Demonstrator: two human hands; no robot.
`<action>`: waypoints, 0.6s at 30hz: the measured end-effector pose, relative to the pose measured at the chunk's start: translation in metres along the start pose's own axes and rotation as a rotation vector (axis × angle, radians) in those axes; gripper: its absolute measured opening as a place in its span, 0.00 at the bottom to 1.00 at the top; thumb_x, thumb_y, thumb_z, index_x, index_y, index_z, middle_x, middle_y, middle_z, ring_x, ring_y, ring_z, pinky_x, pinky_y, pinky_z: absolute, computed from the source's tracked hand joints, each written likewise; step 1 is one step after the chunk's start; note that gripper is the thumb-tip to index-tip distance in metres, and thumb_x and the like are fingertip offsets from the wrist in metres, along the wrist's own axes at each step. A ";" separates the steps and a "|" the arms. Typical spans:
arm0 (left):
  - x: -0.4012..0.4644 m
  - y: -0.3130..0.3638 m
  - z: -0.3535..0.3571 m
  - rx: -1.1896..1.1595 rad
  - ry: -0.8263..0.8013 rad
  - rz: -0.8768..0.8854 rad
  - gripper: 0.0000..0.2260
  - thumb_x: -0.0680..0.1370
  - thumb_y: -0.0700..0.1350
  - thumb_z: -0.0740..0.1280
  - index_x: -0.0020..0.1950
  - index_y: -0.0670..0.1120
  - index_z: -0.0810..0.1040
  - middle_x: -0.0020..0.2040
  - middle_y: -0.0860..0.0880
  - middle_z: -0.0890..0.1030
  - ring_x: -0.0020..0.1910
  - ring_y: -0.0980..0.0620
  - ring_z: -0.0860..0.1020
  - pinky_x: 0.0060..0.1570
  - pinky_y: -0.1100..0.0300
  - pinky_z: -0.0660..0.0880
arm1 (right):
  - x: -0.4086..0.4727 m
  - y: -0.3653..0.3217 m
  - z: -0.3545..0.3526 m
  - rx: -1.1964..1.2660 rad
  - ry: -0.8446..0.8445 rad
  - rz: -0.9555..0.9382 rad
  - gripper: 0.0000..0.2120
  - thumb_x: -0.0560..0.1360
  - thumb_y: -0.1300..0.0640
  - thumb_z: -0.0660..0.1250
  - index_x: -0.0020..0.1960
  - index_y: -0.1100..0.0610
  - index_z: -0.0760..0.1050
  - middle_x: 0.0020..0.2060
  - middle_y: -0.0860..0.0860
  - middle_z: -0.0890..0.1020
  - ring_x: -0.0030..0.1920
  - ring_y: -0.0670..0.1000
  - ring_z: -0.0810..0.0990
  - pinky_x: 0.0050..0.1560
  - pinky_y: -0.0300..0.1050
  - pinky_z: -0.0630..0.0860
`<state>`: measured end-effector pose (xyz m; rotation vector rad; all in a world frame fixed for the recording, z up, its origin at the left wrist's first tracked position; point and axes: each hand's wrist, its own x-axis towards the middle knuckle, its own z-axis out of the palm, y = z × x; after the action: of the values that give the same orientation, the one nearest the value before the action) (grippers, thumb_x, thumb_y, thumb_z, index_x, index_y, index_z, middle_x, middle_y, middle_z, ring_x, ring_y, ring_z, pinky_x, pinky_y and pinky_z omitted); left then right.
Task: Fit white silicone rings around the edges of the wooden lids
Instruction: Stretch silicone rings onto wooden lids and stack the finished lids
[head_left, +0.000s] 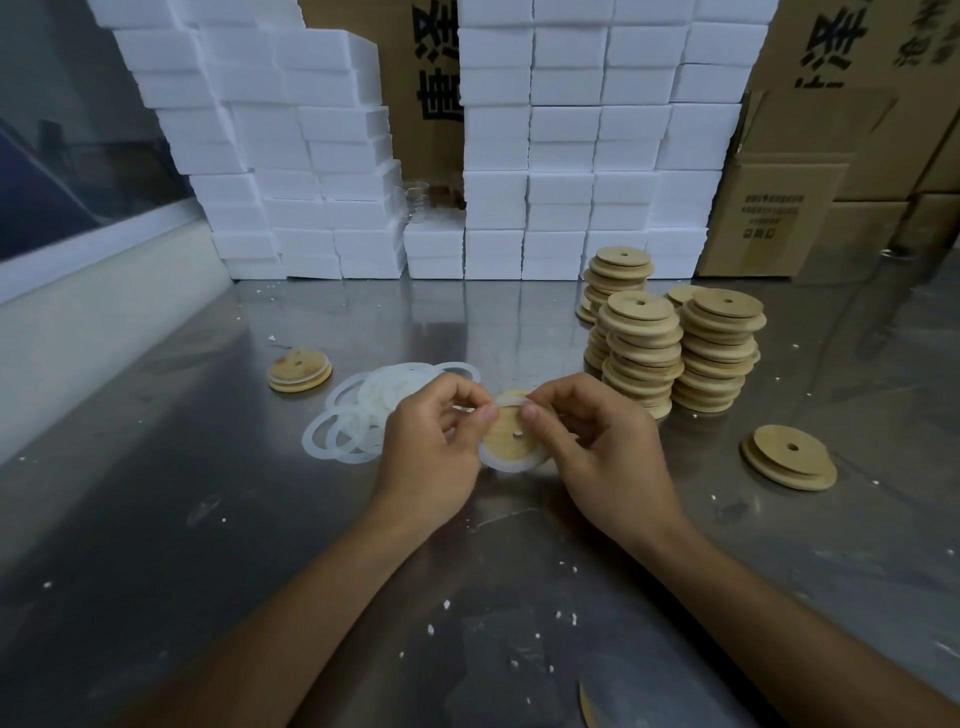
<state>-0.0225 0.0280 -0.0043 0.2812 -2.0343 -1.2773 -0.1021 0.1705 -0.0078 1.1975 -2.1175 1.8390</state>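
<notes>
Head view: left hand (434, 449) and right hand (597, 447) both pinch a wooden lid (511, 434), white silicone ring (506, 464) partly fitted around its edge.

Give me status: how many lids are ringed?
Done: seemingly one, the round wooden lid with a white band lying far left on the steel table. In hand: both the left hand and right hand stretch a white silicone ring around a held wooden lid. Left: stacks of bare wooden lids, a loose pile of rings.

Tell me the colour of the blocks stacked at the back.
White; the blocks show plainly in the head view.
</notes>
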 end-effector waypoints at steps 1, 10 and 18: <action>0.000 0.001 -0.001 0.044 0.015 0.041 0.11 0.76 0.38 0.70 0.40 0.53 0.77 0.39 0.56 0.82 0.42 0.57 0.81 0.44 0.64 0.78 | 0.001 0.000 -0.001 -0.025 0.012 0.001 0.02 0.76 0.59 0.72 0.48 0.56 0.81 0.40 0.45 0.85 0.44 0.46 0.85 0.46 0.48 0.83; 0.000 0.005 -0.007 0.158 0.013 0.148 0.02 0.75 0.38 0.72 0.43 0.44 0.83 0.40 0.55 0.83 0.43 0.57 0.81 0.46 0.62 0.78 | 0.002 0.004 -0.005 -0.055 0.019 0.061 0.01 0.74 0.57 0.73 0.45 0.52 0.83 0.40 0.44 0.86 0.43 0.45 0.85 0.47 0.52 0.83; 0.002 0.004 -0.009 0.105 0.019 0.067 0.04 0.74 0.39 0.73 0.42 0.48 0.83 0.40 0.55 0.84 0.43 0.56 0.82 0.48 0.60 0.80 | 0.004 0.002 -0.005 0.026 0.017 0.144 0.03 0.73 0.62 0.74 0.43 0.55 0.84 0.38 0.49 0.86 0.41 0.49 0.85 0.47 0.56 0.83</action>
<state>-0.0174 0.0230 0.0028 0.2708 -2.0809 -1.1249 -0.1081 0.1728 -0.0056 1.0558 -2.2315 1.9322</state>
